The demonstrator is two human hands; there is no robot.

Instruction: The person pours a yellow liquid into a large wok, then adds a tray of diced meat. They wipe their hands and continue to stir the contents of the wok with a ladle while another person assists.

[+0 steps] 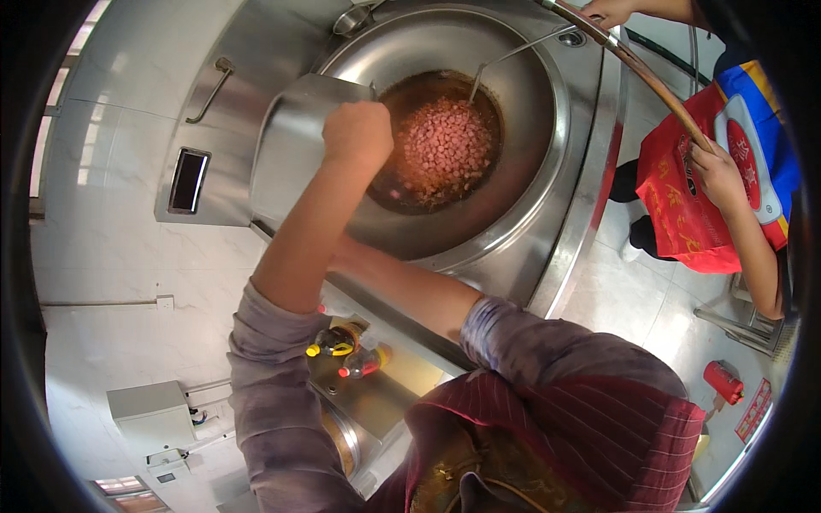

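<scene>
A steel tray [298, 134] stands tilted at the left side of a large wok [526, 147]. My left hand [359, 134] is closed in a fist at the tray's right-hand edge, over the wok. Beneath my left forearm, my right hand [341, 251] reaches towards the tray's lower end; its fingers are hidden, so its hold does not show. Pink diced meat [446, 151] lies heaped in brown liquid [401, 199] at the wok's bottom. The bent end of a metal rod [478, 80] dips into the wok beside the meat.
A co-worker in a red apron [680, 205] holds a wooden pole [660, 96] across the right side; their other hand [609, 9] is at the rod. Plastic bottles [340, 338] lie on the steel counter [359, 391] below my arms. A fire extinguisher [723, 383] is far right.
</scene>
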